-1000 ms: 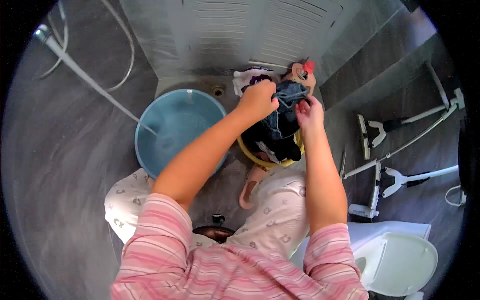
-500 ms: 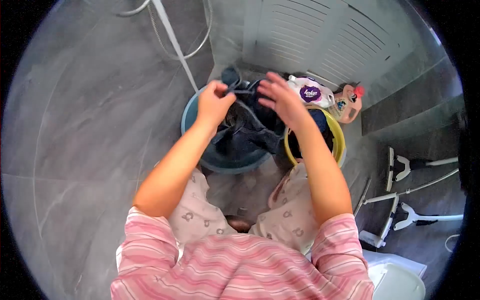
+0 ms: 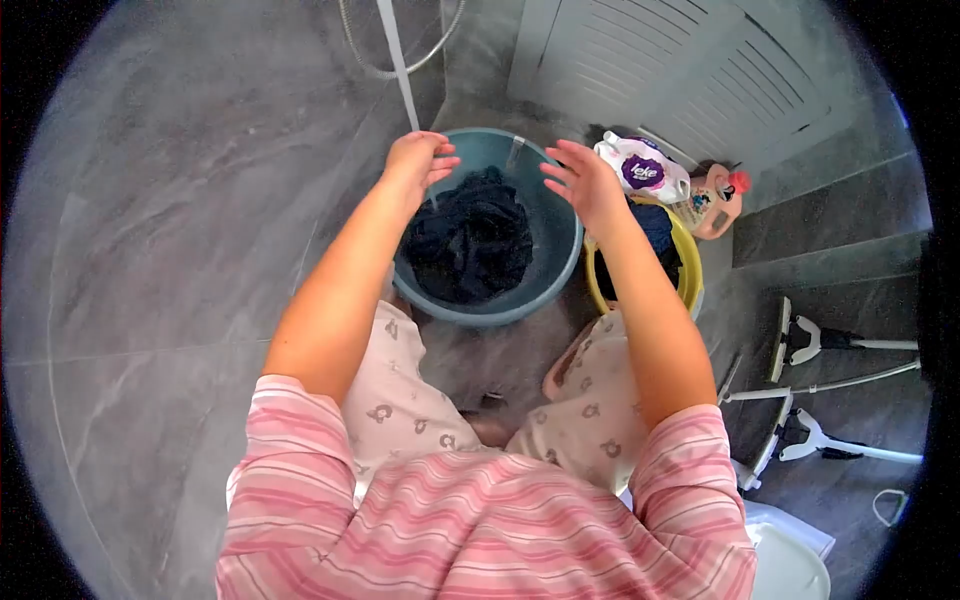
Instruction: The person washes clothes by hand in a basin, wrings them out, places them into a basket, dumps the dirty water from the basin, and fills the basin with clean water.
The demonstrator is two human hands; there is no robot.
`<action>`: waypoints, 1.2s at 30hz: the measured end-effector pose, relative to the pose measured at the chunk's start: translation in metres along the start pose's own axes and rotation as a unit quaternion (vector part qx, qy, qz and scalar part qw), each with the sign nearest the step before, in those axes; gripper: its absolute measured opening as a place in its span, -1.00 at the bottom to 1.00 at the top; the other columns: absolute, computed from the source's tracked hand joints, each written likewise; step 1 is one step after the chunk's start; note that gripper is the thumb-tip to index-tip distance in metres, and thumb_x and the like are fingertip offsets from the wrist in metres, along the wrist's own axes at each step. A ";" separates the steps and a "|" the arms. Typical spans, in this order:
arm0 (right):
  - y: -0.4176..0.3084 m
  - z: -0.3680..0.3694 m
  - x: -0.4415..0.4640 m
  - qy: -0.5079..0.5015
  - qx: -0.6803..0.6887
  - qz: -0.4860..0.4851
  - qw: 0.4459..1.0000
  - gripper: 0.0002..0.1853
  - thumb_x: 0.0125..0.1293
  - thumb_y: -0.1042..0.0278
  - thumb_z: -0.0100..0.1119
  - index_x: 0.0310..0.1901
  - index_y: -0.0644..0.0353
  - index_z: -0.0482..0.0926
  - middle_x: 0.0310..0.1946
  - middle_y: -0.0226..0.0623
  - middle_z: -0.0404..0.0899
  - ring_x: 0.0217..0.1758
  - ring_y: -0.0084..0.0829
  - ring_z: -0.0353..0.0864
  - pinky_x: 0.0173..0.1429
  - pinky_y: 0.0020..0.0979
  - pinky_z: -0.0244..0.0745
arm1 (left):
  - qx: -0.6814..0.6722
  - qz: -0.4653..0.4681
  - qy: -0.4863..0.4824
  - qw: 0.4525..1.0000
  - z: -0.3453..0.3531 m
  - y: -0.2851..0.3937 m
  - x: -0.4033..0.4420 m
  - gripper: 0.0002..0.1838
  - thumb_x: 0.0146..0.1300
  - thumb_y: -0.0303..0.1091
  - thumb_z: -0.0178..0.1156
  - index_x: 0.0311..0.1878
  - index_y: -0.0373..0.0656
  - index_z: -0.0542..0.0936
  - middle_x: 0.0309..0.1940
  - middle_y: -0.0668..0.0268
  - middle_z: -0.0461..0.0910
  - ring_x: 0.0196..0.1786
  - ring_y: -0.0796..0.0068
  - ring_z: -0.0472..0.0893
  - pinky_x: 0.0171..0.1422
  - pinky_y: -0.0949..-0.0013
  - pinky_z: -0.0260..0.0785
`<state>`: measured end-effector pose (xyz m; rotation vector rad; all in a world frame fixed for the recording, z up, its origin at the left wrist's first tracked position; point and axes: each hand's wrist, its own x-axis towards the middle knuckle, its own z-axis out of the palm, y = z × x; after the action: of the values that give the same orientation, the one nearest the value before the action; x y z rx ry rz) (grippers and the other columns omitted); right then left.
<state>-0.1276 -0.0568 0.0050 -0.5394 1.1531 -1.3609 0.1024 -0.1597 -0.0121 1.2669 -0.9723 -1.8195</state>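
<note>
A wet-looking dark garment (image 3: 475, 240) lies bunched in a round blue-grey basin (image 3: 553, 240) on the floor between my knees. Over the basin's left rim, my left hand (image 3: 420, 160) hangs with loosely bent fingers and nothing in it. My right hand (image 3: 588, 185) is raised above the right rim, fingers spread, holding nothing. Both hands are apart from the cloth. Beside the basin on the right, a yellow tub (image 3: 690, 262) holds more dark clothes (image 3: 655, 225), partly hidden by my right forearm.
Behind the yellow tub lean a white bottle (image 3: 643, 168) with a purple label and a pink jug (image 3: 712, 200) with a red cap. A white pole (image 3: 397, 60) and shower hose (image 3: 368, 68) stand behind the basin. White-handled cleaning tools (image 3: 815, 440) lie at the right.
The dark cloth that was lifted at my hands now lies down in the basin, let go. My hands have moved apart, and the view has shifted slightly.
</note>
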 end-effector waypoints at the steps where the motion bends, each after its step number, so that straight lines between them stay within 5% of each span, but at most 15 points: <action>1: 0.000 -0.002 0.002 0.015 -0.008 0.006 1.000 -0.58 0.28 0.18 -0.07 0.08 0.25 0.32 0.08 -0.11 0.40 0.04 -0.22 0.47 0.10 -0.26 0.36 | 0.001 -0.003 0.001 1.000 -0.001 0.000 0.000 -0.81 0.19 -0.41 -0.03 -0.14 -0.24 0.42 -0.22 0.17 0.50 -0.23 0.31 0.58 -0.12 0.32 0.41; 9: -0.006 0.005 0.005 0.039 0.010 0.034 0.999 -0.60 0.26 0.22 -0.08 0.06 0.27 0.33 0.02 -0.13 0.45 0.01 -0.24 0.49 0.08 -0.28 0.38 | 0.029 -0.015 0.027 0.999 -0.015 0.014 -0.008 -0.78 0.21 -0.32 0.01 -0.11 -0.21 0.41 -0.17 0.17 0.48 -0.13 0.18 0.55 -0.07 0.16 0.41; 36: 0.005 0.006 0.014 0.043 -0.028 0.050 0.997 -0.59 0.25 0.20 -0.05 0.05 0.26 0.35 -0.04 -0.17 0.49 -0.07 -0.30 0.53 0.02 -0.32 0.41 | 0.017 -0.019 0.037 0.999 -0.020 0.013 0.000 -0.75 0.19 -0.26 0.02 -0.13 -0.20 0.44 -0.14 0.18 0.49 -0.10 0.23 0.54 -0.07 0.18 0.38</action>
<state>-0.1223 -0.0708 -0.0011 -0.4598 1.2751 -1.2789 0.1232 -0.1697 -0.0059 1.3732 -0.9488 -1.7794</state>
